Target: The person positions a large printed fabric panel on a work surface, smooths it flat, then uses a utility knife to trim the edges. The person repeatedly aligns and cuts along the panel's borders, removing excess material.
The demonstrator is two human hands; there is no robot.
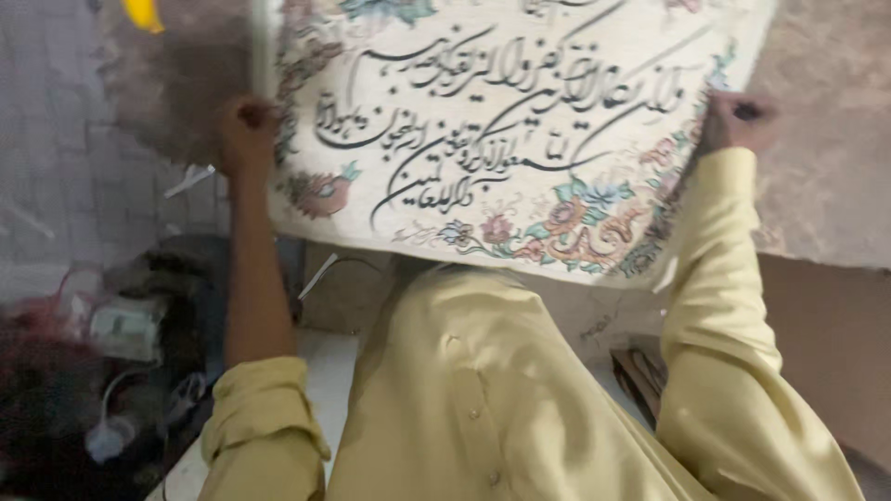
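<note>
Head view: a cream calligraphy panel with floral border is held up far ahead, its top cut off. The left hand and right hand are clenched on its side edges; blur obscures the fingers.

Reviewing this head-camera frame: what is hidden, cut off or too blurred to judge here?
- Cream calligraphy panel with floral border: its top is cut off by the frame's upper edge.
- Left hand: blurred; fingers lie behind the panel's edge, so the grip is unclear.
- Right hand: blurred, its grip equally unclear.
- Dark clutter at lower left: too blurred to identify.
- Yellow object at top left: cropped by the frame edge, unidentifiable.
</note>
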